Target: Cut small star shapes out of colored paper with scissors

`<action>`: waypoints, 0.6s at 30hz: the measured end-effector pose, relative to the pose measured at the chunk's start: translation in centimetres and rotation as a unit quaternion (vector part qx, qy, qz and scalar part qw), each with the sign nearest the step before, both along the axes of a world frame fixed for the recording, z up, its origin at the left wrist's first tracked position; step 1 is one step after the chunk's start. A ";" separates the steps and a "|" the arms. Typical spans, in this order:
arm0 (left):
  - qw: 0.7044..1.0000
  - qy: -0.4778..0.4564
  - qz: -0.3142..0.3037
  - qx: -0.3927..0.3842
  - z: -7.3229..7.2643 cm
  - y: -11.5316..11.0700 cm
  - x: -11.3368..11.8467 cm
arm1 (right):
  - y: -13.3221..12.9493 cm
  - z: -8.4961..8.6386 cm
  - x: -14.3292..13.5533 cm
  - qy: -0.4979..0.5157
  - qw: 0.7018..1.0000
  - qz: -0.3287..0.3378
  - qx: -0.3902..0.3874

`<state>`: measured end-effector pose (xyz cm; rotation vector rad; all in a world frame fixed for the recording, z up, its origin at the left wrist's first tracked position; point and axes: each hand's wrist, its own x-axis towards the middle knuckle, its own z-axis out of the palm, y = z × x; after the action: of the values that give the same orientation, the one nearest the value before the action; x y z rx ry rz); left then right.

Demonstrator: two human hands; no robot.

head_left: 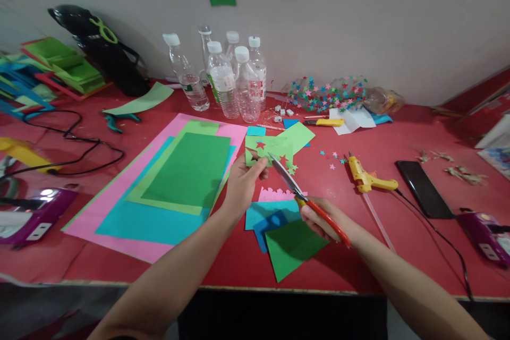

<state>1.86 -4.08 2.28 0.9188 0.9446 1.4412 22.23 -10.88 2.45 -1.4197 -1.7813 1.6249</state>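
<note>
My left hand (245, 178) pinches a light green sheet of paper (279, 146) with star-shaped holes cut in it. In my right hand (321, 218) is a pair of scissors (290, 180) with red and yellow handles, its blade tips at the green paper near my left fingers. Small green paper stars (292, 170) lie just beyond the blades. Below the scissors are a pink strip with a jagged edge (274, 195), blue paper (255, 215) and a dark green sheet (295, 247).
Large coloured sheets (185, 170) are stacked on the left. Several plastic bottles (243, 85) stand by the wall. A yellow glue gun (366, 176) and a black phone (424, 188) lie on the right; a star-filled clear bottle (326, 94) lies behind. A black flask (107, 53) stands back left.
</note>
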 end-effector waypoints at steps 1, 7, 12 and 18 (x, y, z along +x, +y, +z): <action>1.000 0.001 -0.001 0.001 0.0 0.0 0.0 | 0.0 -0.1 0.0 0.001 1.000 0.000 -0.003; 1.000 0.007 -0.007 -0.001 0.2 0.1 -0.1 | 0.0 0.5 0.1 -0.001 0.999 -0.013 -0.034; 0.999 0.025 -0.011 -0.017 0.6 0.4 -0.4 | 0.2 1.3 0.0 0.001 1.000 -0.011 -0.008; 0.999 0.036 -0.007 -0.009 0.7 0.5 -0.4 | 0.1 1.3 -0.1 0.011 1.000 -0.007 0.015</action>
<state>1.42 -3.62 3.01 0.9673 1.0017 1.3941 22.09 -10.78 3.79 -1.3939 -1.7709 1.5943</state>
